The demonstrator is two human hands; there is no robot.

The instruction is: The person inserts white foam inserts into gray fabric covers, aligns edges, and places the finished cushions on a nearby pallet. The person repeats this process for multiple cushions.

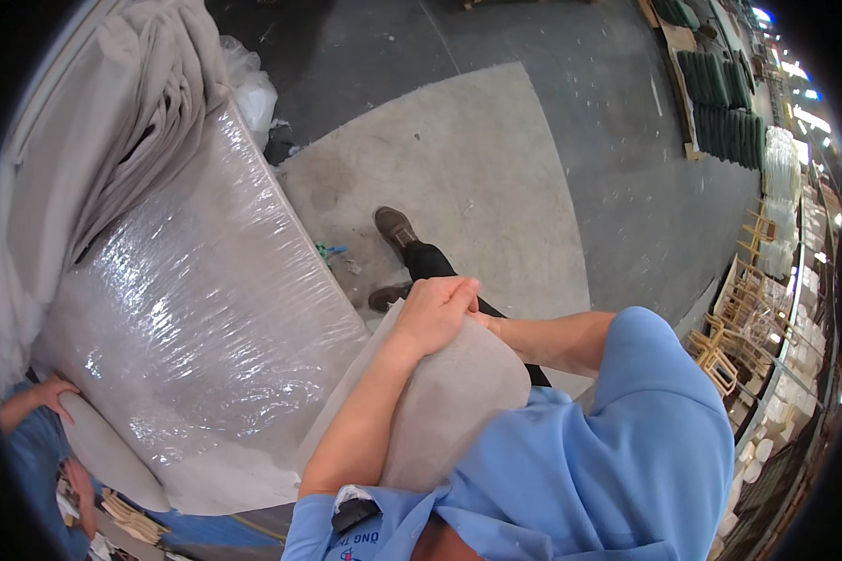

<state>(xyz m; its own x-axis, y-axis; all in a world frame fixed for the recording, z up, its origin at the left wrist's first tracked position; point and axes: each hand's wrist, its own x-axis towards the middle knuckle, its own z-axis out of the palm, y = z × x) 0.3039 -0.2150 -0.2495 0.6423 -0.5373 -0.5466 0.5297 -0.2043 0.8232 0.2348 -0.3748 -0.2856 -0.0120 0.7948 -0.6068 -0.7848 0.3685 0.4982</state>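
Observation:
A grey fabric-covered piece with a rounded edge, like a cushion or padded panel, leans against my front. My left hand is closed over its far edge, with the forearm lying across its face. Beside and partly behind it, my right hand grips the same edge; most of its fingers are hidden. Left of the piece lies a big flat stack or block wrapped in shiny clear film, its surface pale grey beneath. A similar grey rounded piece sits at the near left, under a co-worker's hand.
Folded grey fabric is heaped on the far left of the wrapped block. Crumpled clear plastic lies behind it. My shoe stands on a pale floor patch. Dark green cushions and wooden chair frames stand at the right.

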